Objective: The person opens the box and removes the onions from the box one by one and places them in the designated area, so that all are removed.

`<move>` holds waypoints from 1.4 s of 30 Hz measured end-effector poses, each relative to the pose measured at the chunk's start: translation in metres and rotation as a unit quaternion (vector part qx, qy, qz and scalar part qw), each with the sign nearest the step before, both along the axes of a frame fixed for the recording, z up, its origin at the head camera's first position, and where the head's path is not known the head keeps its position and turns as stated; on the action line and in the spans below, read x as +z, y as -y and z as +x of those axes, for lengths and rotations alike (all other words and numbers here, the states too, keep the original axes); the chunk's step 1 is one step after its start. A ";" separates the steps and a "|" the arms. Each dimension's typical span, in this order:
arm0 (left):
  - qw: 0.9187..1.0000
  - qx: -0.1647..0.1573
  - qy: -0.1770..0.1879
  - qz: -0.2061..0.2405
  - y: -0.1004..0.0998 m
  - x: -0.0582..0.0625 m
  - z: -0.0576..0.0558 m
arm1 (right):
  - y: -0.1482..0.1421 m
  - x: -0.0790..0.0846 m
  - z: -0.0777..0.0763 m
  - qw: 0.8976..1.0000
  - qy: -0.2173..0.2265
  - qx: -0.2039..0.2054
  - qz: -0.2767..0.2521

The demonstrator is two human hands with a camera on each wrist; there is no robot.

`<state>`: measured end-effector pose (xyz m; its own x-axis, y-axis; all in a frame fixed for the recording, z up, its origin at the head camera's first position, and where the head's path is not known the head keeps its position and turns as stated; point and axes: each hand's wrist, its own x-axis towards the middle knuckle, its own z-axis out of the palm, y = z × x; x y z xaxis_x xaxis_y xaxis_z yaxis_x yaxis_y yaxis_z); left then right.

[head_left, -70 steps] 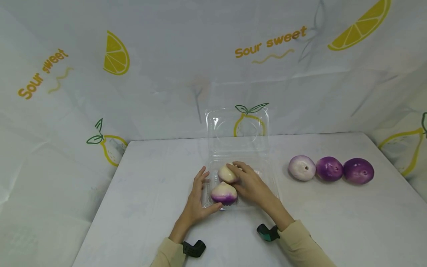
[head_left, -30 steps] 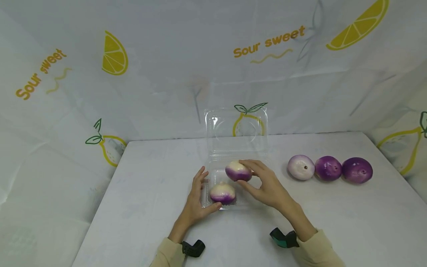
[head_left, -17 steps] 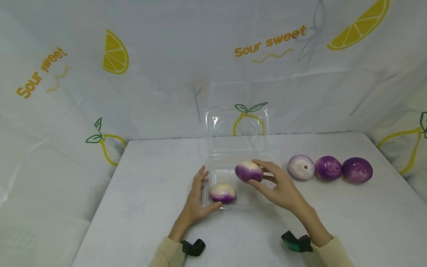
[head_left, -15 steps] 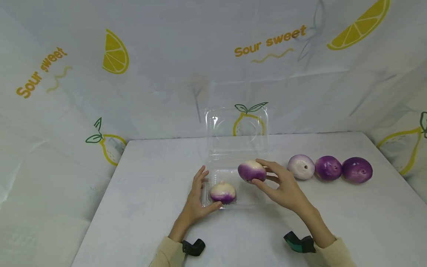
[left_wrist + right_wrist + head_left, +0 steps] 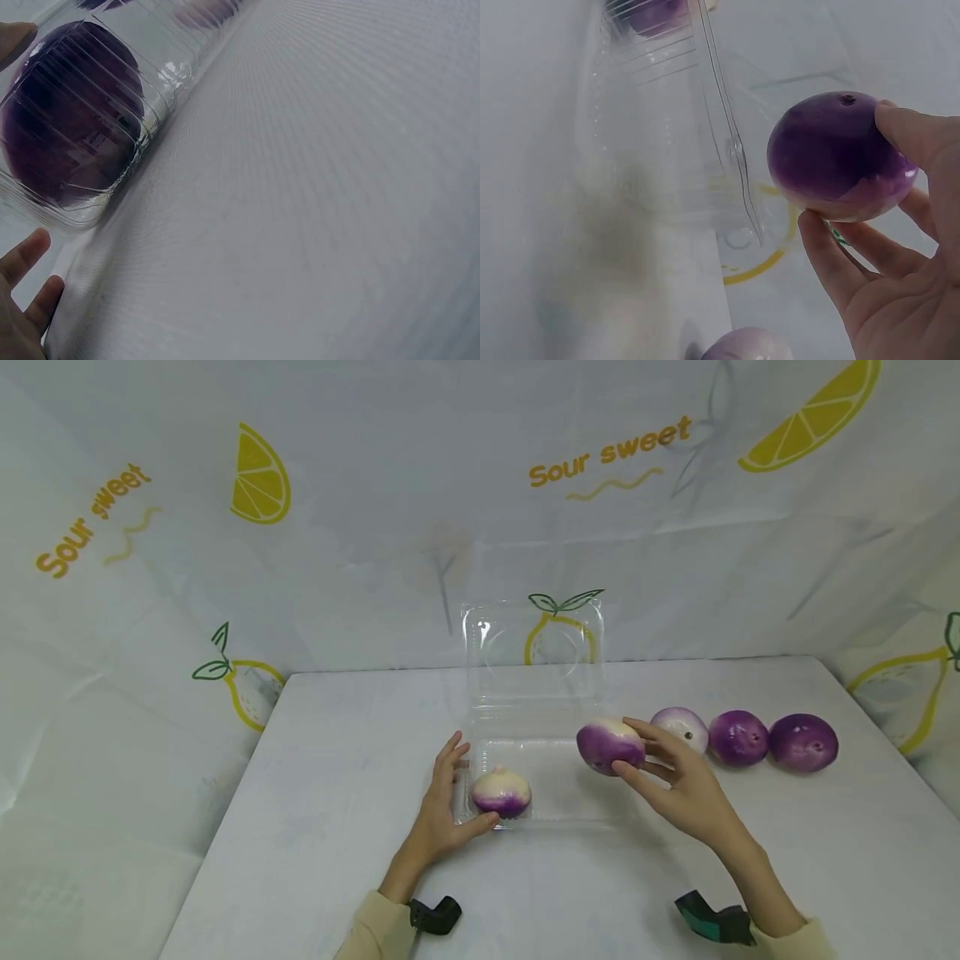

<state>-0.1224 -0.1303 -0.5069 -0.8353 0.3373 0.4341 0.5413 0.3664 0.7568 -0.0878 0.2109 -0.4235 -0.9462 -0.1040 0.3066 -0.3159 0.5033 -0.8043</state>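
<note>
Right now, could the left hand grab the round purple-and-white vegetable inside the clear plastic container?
Likely yes: the left hand sits beside that vegetable, and the clear plastic lid stands open.

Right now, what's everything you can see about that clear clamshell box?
The clear clamshell box looks like shiny plastic with a ridged base. It sits on the white table, open, its lid raised at the back. One purple-and-white bulb rests at the front left of the base. The left hand spans the box's left side, thumb at the front edge.

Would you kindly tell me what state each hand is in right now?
Left hand: open, at the edge of the clear container.
Right hand: holding a purple-and-white bulb.
</note>
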 end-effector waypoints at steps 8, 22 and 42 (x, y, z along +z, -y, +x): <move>1.000 -0.003 0.003 0.001 0.001 0.000 0.000 | -0.025 -0.003 0.009 1.000 -0.006 -0.009 -0.018; 1.000 0.001 -0.005 -0.006 0.000 -0.001 0.000 | -0.070 -0.017 0.028 0.998 0.058 -0.024 0.017; 1.000 0.004 -0.005 -0.005 0.000 -0.001 0.000 | -0.100 -0.040 0.028 0.991 0.114 -0.031 0.059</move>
